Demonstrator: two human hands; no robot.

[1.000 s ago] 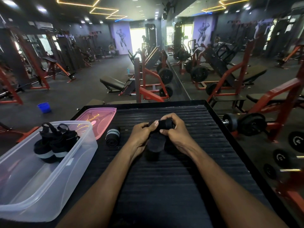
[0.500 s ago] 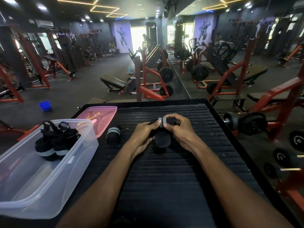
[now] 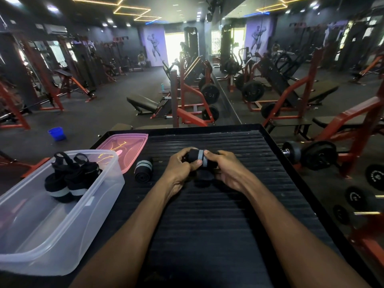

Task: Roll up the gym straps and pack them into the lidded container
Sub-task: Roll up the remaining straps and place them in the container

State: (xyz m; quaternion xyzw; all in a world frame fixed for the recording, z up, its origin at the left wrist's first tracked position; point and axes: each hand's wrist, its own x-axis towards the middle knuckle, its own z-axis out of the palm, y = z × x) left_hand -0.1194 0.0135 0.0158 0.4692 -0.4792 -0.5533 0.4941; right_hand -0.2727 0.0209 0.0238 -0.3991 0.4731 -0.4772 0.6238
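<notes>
Black ribbed rubber platform (image 3: 207, 215): the work surface, all items on it.

Black gym strap with grey stripes (image 3: 199, 161), in hand: both my hands are closed round it above the middle of the platform, my left hand (image 3: 178, 169) gripping its left end with thumb across the front, my right hand (image 3: 226, 170) gripping its right end. A second ago a long loose tail hung toward me from the roll; now only a short stub shows below it, and the grey band faces up.

Rolled black strap with grey stripes (image 3: 143, 170): lying on the platform left of my left hand, apart from it, unmoved.

Clear plastic lidless container (image 3: 62, 235): at the platform's left edge, as before. Holds two rolled black straps with grey bands (image 3: 68, 183), loops upward, at its far end.

Pink translucent plastic lid (image 3: 128, 146): flat on the platform just beyond the container, unchanged.
</notes>
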